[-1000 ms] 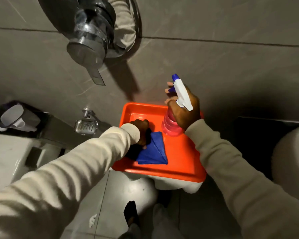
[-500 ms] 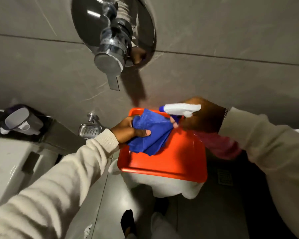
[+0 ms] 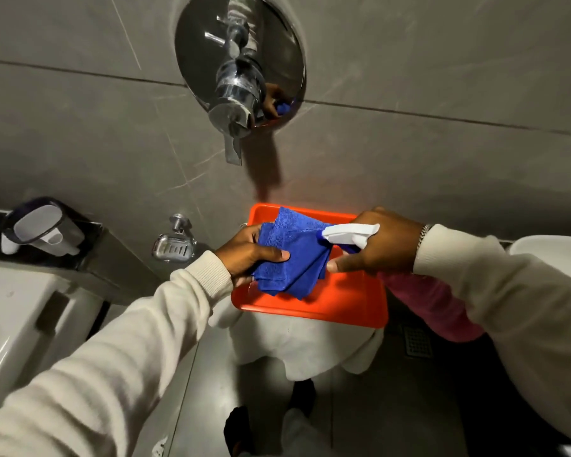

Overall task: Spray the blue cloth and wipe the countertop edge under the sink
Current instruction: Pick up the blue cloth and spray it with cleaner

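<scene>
Sleeves in cream lead up to both hands, held over the orange tray (image 3: 310, 308). The left hand (image 3: 251, 255) pinches the blue cloth (image 3: 294, 255), its grip closed on the folded left side. The right hand (image 3: 376, 249) is wrapped around the spray bottle (image 3: 350, 234), nozzle almost touching the cloth. To spray well, I'd keep the nozzle aimed at the middle of the cloth and hold the folds open so the mist lands evenly. Behind, a chrome tap (image 3: 234, 90) sits on the grey wall.
</scene>
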Motion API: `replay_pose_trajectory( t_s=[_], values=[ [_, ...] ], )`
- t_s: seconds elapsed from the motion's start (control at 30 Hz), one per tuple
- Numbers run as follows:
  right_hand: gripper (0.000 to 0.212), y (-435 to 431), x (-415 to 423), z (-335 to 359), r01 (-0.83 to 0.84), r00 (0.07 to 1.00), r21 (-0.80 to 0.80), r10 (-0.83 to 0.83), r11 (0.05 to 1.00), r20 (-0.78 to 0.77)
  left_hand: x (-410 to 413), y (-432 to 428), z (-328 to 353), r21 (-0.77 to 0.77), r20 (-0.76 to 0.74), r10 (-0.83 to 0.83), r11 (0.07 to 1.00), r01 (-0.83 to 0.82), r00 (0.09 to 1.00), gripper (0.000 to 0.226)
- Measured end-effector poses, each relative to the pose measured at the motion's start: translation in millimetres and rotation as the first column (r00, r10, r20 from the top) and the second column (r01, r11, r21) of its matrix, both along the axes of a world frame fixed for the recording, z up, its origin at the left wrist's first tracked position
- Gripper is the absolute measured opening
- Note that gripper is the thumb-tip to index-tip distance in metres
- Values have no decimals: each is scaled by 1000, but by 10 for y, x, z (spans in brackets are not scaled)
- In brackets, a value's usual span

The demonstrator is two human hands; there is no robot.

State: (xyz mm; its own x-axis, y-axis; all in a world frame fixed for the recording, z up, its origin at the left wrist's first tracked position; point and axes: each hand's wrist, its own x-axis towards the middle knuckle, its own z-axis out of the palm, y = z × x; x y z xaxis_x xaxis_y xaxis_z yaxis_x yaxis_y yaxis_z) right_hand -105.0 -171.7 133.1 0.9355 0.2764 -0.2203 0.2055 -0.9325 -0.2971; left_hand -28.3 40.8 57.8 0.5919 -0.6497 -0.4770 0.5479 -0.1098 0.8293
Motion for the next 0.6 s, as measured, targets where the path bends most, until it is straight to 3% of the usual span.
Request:
replay_pose_trajectory(
  t_s=[0.13, 0.23, 0.4, 0.53, 0.6],
  values=[
    [54, 11, -122, 121, 9, 999, -25, -8, 1000, 46, -106, 14, 87, -16, 44, 23, 1000, -23, 999, 51],
    [49, 39, -137, 95, 37, 999, -5, -37, 999, -2, -100, 17, 79, -20, 43, 35, 999, -34, 998, 52],
    [58, 15, -153, 78, 71, 996, -18, -72, 997, -61, -84, 9, 51, -24, 52, 28, 999, -26, 998, 48],
    [46, -30, -124, 28, 50, 997, -39, -52, 998, -52, -42, -20, 50, -39, 49, 45, 998, -43, 998, 46],
    [33, -113, -77, 14, 82, 996, 27, -83, 996, 34, -12, -35, 49, -36, 43, 64, 997, -62, 997, 49]
  ],
)
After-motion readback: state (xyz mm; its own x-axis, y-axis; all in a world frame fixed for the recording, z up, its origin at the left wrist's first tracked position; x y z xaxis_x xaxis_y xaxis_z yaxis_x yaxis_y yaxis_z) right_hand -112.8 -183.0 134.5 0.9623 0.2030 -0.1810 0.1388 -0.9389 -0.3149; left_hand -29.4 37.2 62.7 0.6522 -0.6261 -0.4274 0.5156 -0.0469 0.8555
